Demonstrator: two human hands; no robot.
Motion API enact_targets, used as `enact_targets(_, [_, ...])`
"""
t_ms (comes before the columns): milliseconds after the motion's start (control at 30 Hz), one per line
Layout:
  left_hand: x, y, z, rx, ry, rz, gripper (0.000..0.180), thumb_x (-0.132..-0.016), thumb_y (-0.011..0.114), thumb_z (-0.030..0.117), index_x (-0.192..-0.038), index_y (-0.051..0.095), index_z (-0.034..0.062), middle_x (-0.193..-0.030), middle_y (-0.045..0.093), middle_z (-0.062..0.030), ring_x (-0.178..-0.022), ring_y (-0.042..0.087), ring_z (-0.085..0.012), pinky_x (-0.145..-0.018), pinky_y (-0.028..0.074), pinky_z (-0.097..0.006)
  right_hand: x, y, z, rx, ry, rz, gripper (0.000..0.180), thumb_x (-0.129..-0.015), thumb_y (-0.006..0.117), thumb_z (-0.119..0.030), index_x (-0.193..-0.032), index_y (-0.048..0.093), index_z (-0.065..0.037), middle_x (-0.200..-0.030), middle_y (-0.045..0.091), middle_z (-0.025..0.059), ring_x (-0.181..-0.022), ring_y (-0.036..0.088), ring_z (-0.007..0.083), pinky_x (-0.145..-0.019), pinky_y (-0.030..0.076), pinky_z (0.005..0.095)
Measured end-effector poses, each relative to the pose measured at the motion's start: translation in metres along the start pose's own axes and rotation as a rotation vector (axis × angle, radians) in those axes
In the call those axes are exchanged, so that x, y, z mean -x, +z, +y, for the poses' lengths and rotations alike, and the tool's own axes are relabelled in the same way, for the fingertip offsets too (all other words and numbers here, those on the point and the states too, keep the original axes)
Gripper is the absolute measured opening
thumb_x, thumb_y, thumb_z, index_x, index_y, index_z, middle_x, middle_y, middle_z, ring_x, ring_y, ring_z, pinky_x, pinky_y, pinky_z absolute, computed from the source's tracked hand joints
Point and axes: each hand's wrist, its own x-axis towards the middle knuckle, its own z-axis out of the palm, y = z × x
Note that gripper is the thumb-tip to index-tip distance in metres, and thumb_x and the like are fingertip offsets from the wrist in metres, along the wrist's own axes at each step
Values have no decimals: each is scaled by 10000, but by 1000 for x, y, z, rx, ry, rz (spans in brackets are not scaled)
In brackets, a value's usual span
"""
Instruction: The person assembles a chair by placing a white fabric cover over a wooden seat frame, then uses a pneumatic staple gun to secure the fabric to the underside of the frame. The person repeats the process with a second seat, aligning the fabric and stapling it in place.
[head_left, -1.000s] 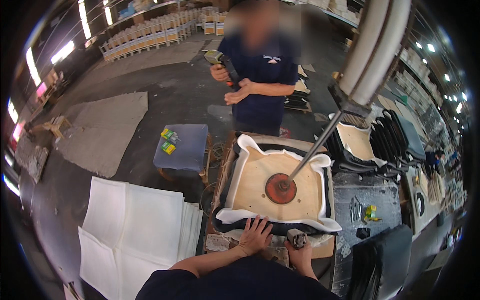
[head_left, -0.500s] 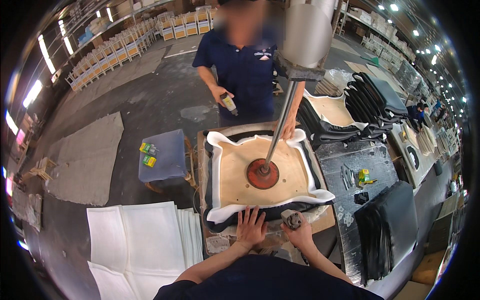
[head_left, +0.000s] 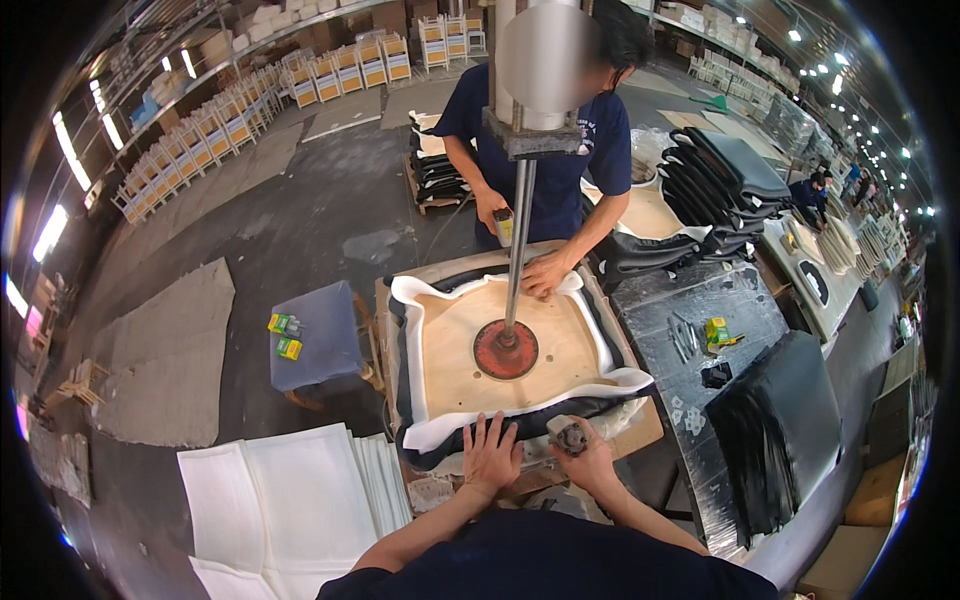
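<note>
A seat panel lies underside up before me: a pale plywood board [head_left: 450, 370], white padding [head_left: 405, 330] folded up round it, and a black cover [head_left: 540, 418] outside that. A red round press plate [head_left: 492, 362] on a metal rod [head_left: 519, 230] bears down on the board. My left hand [head_left: 490, 460] rests open on the near side of the black cover, fingers spread. Closed round a grey staple gun [head_left: 568, 436], my right hand [head_left: 590, 465] is just right of it, close to the near edge. The gun's nose is hidden.
Across the panel a co-worker holds another staple gun [head_left: 503, 226] and touches the board's far edge. White padding sheets [head_left: 300, 490] are stacked at left, beside a blue stool [head_left: 318, 335] with small boxes. A table [head_left: 650, 310] at right bears black covers [head_left: 790, 430].
The co-worker has leaned in, bringing a hand onto the board's far edge and the other staple gun nearer. My view has shifted slightly; my hands stay at the panel's near side.
</note>
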Motion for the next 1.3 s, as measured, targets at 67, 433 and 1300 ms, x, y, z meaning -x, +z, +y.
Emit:
enact_targets(67, [1,-1,-1,-6,-4,10,460,-992,672,391,-1377,749,151,-1608,574,-168,-1514,467,-480,-1234,290,-712,1,-1,-6,69,-45,29,683,-845,922,-258,-1437,630,-81,-1243,716,255,-1133,710,470,-940,597,504])
enact_targets(433, [0,-3,-8,-19,25,34,447,-1000,652,387,-1366,756,152,-1581,602,-152,-1508,481,-468,-1240,295,-700,5,1,-13,20,16,-53,700,-857,915,-301,-1454,614,-95,-1266,714,258,-1156,715,462,-962,591,514])
enact_targets(1300, [0,-6,-10,-7,10,-47,465,-1008,645,392,-1396,741,154,-1608,578,-162,-1526,458,-470,-1250,271,-700,1,-2,-22,82,3,-47,686,-855,911,-301,-1444,619,-106,-1255,708,260,-1155,710,469,-964,595,515])
